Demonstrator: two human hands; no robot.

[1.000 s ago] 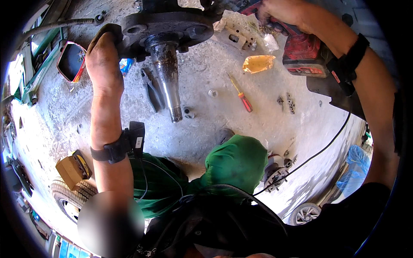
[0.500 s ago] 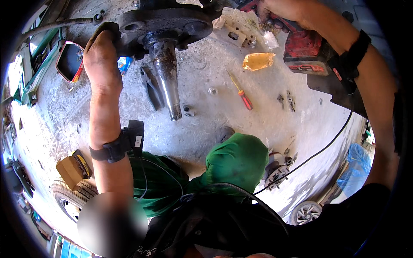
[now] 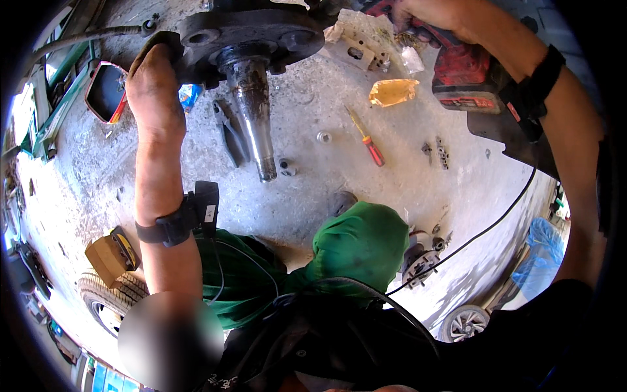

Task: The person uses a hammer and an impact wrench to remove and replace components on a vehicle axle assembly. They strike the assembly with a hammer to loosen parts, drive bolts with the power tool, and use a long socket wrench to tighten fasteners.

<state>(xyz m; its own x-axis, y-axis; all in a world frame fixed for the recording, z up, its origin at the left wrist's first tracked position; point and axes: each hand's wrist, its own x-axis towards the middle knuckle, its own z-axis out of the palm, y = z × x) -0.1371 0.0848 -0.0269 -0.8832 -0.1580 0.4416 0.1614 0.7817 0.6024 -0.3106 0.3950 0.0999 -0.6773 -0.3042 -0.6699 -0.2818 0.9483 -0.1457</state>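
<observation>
A dark steel flange [image 3: 247, 31] hangs at the top, its greasy, tapered spindle [image 3: 249, 104] pointing down over the floor. My left hand [image 3: 154, 88] is closed on a dark metal piece at the flange's left side, its fingertips partly hidden. At the upper right my right hand [image 3: 431, 16] grips a red-and-black cordless power tool [image 3: 457, 72], whose front end reaches behind parts near the top. Below lie pliers [image 3: 228, 134], a red-handled screwdriver [image 3: 369, 144], small sockets [image 3: 286, 167], a yellow packet [image 3: 392, 91] and a drilled metal plate [image 3: 358, 52].
A metal tray [image 3: 104, 91] and green metal frames [image 3: 59, 124] are on the left. An open cardboard box [image 3: 106, 258] stands by a tire [image 3: 108, 294]. My green-clad knee [image 3: 359, 242], a studded hub [image 3: 421, 266], another wheel [image 3: 464, 323] and blue plastic [image 3: 542, 245] are below and right.
The floor items and flange sit slightly higher in the picture than a second ago. Both hands keep their holds, with only slight movement.
</observation>
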